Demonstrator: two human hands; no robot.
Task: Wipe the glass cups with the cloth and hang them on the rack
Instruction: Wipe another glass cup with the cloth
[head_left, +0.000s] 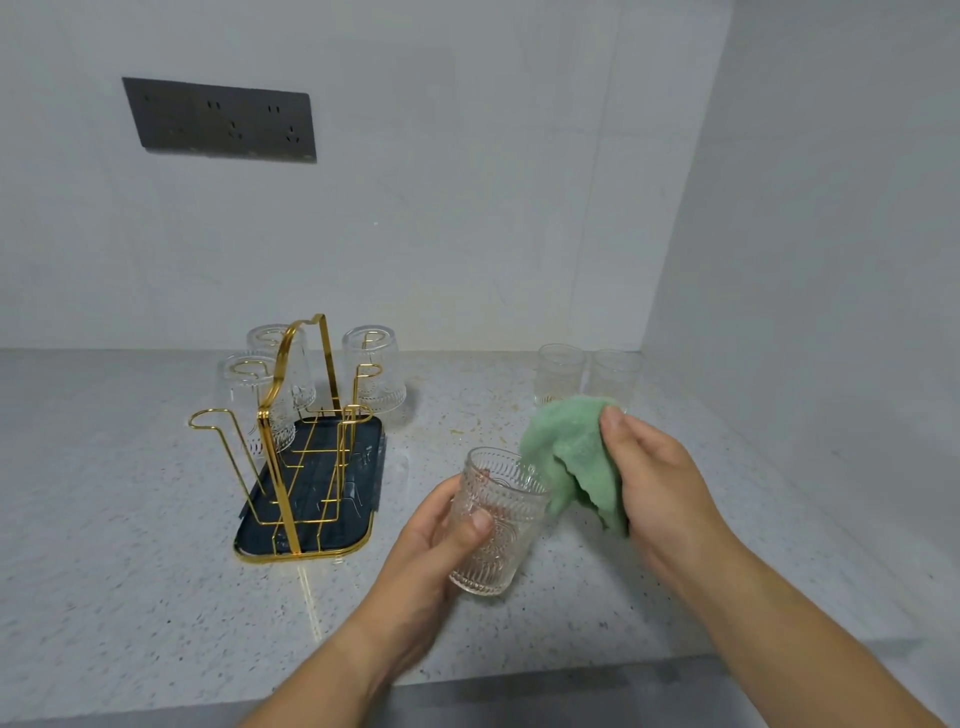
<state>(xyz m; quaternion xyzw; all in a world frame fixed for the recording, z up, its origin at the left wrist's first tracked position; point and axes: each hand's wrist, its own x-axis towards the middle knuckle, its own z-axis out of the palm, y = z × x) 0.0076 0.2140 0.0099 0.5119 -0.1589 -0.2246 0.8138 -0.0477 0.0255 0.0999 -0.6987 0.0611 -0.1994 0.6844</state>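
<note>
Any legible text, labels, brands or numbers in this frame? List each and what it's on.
None readable.
Socket panel: only slots, no print visible.
Rack tray: faint pale mark, too blurred to tell if it is text.
Held glass cup and green cloth: no lettering visible.

glass cup (493, 525): clear glass, is showing a ribbed, embossed surface with glossy glints.
cloth (576, 457): green fabric, is looking soft, fuzzy and matt.
rack (269, 457): thin metal wire, is shining in a polished gold finish.
tray (363, 467): dark and smooth, is gleaming like plastic, with a gold rim.
desk (130, 519): pale speckled stone, is reflecting light faintly.
socket panel (218, 120): dark grey, is looking matt.
</note>
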